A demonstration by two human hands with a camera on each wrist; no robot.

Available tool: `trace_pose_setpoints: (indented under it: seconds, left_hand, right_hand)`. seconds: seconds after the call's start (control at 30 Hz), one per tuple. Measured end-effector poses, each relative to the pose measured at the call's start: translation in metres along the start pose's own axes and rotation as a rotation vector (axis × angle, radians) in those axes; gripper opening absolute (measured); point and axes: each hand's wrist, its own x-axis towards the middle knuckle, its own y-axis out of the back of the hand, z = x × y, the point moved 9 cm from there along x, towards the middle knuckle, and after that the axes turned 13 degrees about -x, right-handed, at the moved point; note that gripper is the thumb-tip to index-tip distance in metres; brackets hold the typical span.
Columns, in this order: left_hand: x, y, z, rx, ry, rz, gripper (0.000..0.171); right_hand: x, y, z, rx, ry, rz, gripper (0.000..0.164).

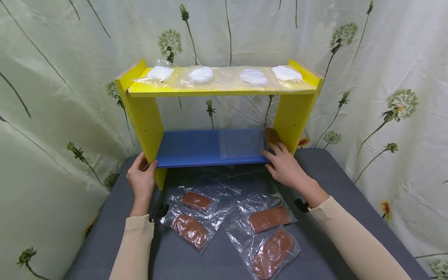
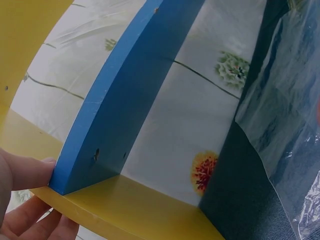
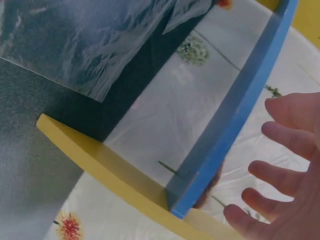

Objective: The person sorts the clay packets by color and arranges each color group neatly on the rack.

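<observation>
From the head camera I see a small shelf point(image 1: 141, 112) with yellow sides and top and a blue board point(image 1: 190, 147) below, standing on a grey table point(image 1: 336, 171) against a flowered curtain point(image 1: 385, 58). On the yellow top lie four clear bags point(image 1: 224, 77) in a row, each holding a white lump. On the blue board, at its right end, lies one clear bag point(image 1: 241, 143) with a brown slab point(image 1: 271, 136) pushed up beside the right yellow upright. On the table in front of the shelf lie four more clear bags point(image 1: 231, 217), each with a brown slab inside: two to the left, two to the right, their edges overlapping.

My right hand point(image 1: 283, 165) rests at the front right corner of the blue board, fingers straight and spread, the fingertips on the bag near the brown slab; it grips nothing. The right wrist view shows those fingers point(image 3: 290, 150) fanned above the board's edge, the brown slab just visible past it.

My left hand point(image 1: 141, 177) holds the left yellow upright near the board's front corner, thumb and fingers curled round its edge. In the left wrist view the thumb point(image 2: 25, 172) presses against the board's corner. Both sleeves point(image 1: 134, 249) are beige.
</observation>
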Motion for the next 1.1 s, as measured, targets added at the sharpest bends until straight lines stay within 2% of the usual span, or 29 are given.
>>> trace_pose_setpoints:
  seconds: [0.1,0.3,0.53,0.77,0.97,1.1]
  left_hand:
    - [0.0,0.0,0.0,0.002,0.0,-0.002,0.05]
    - [-0.001,0.001,0.001,0.012,0.001,0.006,0.05]
    - [0.001,0.0,0.001,0.011,0.0,0.001,0.049]
    - [0.0,-0.001,0.001,0.016,0.018,-0.001,0.049]
    - [-0.001,-0.001,0.002,0.017,0.009,-0.003,0.049]
    - [-0.001,-0.001,0.002,0.012,0.0,-0.002,0.05]
  right_hand:
    - [-0.008,0.008,-0.006,0.054,0.041,0.019,0.046]
    - [-0.026,0.017,-0.021,0.212,0.137,-0.018,0.048]
    - [-0.048,0.014,-0.033,0.283,0.203,-0.051,0.05]
    - [-0.075,0.001,-0.038,0.35,0.207,-0.076,0.052]
    - [-0.096,-0.023,-0.042,0.438,0.185,-0.196,0.048]
    - [-0.107,-0.039,-0.047,0.459,0.2,-0.257,0.045]
